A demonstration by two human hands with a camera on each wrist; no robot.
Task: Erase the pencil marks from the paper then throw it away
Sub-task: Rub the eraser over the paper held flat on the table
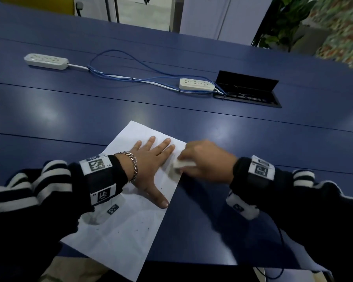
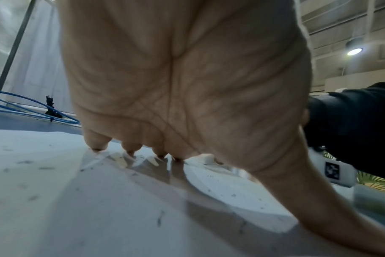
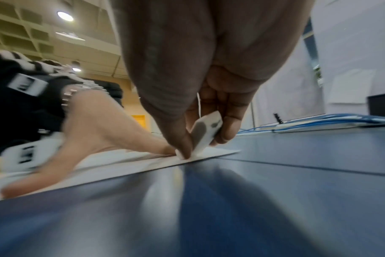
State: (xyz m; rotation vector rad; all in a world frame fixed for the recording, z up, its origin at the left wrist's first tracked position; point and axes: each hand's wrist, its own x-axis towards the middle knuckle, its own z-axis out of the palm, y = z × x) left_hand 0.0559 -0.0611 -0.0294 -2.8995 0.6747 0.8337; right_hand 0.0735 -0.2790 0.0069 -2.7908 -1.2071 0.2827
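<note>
Head view shows the paper (image 1: pixel 118 237) flat on the blue table (image 1: pixel 212 127), pinned by the left hand (image 1: pixel 151 165) with fingers spread straight. The right hand (image 1: pixel 206 159) pinches a white eraser (image 1: pixel 180 164) at its right edge — dark specks dot the sheet, so erasing looks unfinished, discarding not begun.

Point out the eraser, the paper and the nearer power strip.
eraser (image 3: pixel 205 132): right wrist view, its smudged flat face.
paper (image 1: pixel 118 237): head view, bare lower part.
nearer power strip (image 1: pixel 196 84): head view, its top face.
</note>
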